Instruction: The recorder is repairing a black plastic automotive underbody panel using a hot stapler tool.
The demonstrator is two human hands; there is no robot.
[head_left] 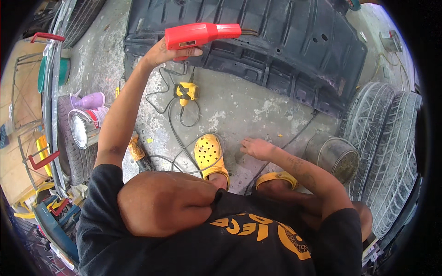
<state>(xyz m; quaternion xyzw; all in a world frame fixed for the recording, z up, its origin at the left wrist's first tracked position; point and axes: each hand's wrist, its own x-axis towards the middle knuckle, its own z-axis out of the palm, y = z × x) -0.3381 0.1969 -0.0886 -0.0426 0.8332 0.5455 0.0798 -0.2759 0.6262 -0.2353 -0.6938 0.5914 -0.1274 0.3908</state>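
My left hand (pixel 170 54) is wrapped round a red soldering gun (pixel 202 35) with two thin metal prongs at its front. The prongs reach over a large dark ribbed plastic panel (pixel 294 55) on the floor; whether they touch it I cannot tell. A dark cord hangs below the hand, beside a yellow-and-black plug-like box (pixel 186 93). Lower down, my right hand (pixel 258 149) hovers with loosely stretched fingers and nothing in them. Nearest to it are my yellow clog (pixel 209 151) and a grey metal can (pixel 338 158).
Dusty tyres (pixel 391 138) stand on the right. At left are a tyre (pixel 76 158), a paint can (pixel 83 131), a purple bottle (pixel 90 100) and red-handled clamps (pixel 44 161). A yellow-and-black corded tool (pixel 138 149) lies by my left knee. Cords loop across the concrete floor (pixel 248 108).
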